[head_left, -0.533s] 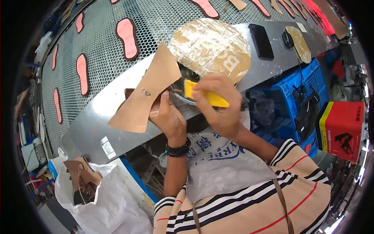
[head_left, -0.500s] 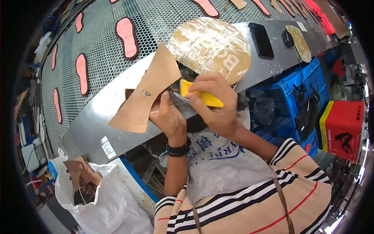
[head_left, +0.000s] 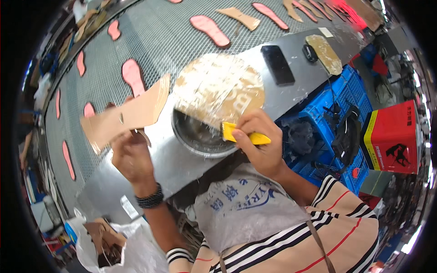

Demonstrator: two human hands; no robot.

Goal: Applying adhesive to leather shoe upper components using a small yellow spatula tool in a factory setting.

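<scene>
My left hand [head_left: 133, 159], a little blurred, grips a tan shoe-upper piece [head_left: 143, 108] from beneath; the piece is narrow at its middle with a small slit there, and both ends flare. Its fingertips are mostly hidden behind the piece. In my right hand [head_left: 263, 148] is a yellow-handled brush [head_left: 248, 136], pinched between thumb and fingers. The brush's tip is at the rim of a round metal bowl [head_left: 187, 134]. A round cardboard cover [head_left: 218, 84], wrapped in clear film, lies over the bowl's far part.
Beyond the metal ledge [head_left: 168, 170], pink insoles [head_left: 133, 75] with dark edges lie on a mesh conveyor [head_left: 168, 41]. A black phone [head_left: 277, 65] rests right of the cover. At right stand a blue crate [head_left: 318, 113] and a red box [head_left: 396, 136]; lower left, a white bag [head_left: 141, 248] holds scraps.
My left hand has carried the tan piece left, away from the brush, and turned it flatter. The brush is now at the bowl. The whole view has shifted, and the insoles sit differently.
</scene>
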